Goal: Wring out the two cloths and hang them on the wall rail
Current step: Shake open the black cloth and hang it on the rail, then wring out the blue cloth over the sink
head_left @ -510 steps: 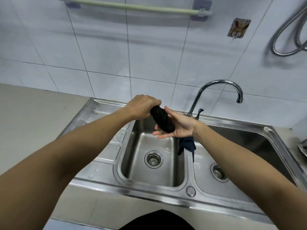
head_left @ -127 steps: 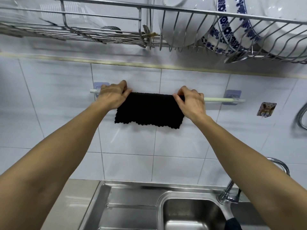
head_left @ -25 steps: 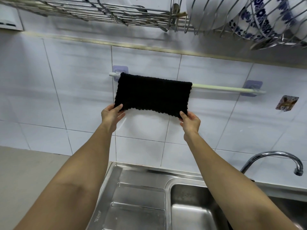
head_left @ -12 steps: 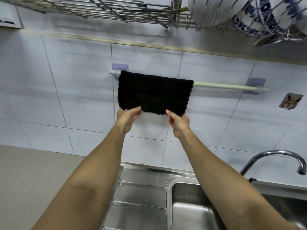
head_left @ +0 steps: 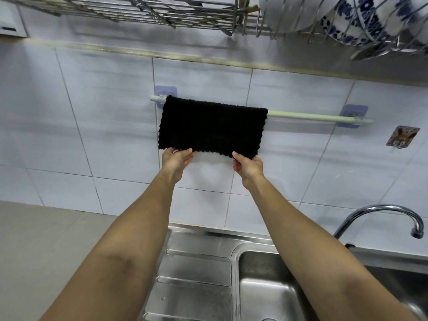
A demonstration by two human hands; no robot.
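Note:
A black knitted cloth hangs folded over the left part of the pale green wall rail. Both of my hands are at its lower edge. My left hand pinches the hem near the bottom left corner. My right hand pinches the hem near the bottom right corner. The right part of the rail is bare. The second cloth is not in view.
Just above the rail hangs a wire dish rack with blue-patterned plates. Below are a steel sink, its curved tap at the right, and a grey counter at the left. A wall hook sits right of the rail.
In the last second my hands slid inward from the cloth's bottom corners along its hem. The cloth stays draped on the rail.

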